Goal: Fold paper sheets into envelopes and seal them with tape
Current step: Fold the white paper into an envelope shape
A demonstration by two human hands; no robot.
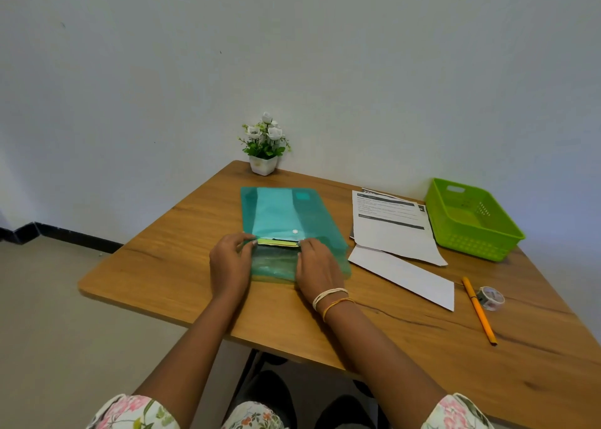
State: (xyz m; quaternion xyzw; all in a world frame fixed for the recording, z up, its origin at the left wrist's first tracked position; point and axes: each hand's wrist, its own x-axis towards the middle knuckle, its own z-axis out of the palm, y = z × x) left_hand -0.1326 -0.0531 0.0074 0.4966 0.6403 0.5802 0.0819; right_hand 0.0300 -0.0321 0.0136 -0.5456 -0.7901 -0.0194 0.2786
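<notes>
Left hand (pixel 231 259) and right hand (pixel 317 264) pinch the teal folder's (pixel 279 212) mouth apart — apparently to reach the green-edged sheets (pixel 278 242) inside — fingers curled.

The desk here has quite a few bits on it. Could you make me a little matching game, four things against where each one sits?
Things:
1. flower pot
2. green basket
3. tape roll
4. teal folder

Places:
A. under both hands, at the middle of the table
B. far corner of the table, by the wall
C. beside the orange pencil, near the right edge
D. far right, beyond the printed sheets

Pairs: 1-B, 2-D, 3-C, 4-A
</notes>
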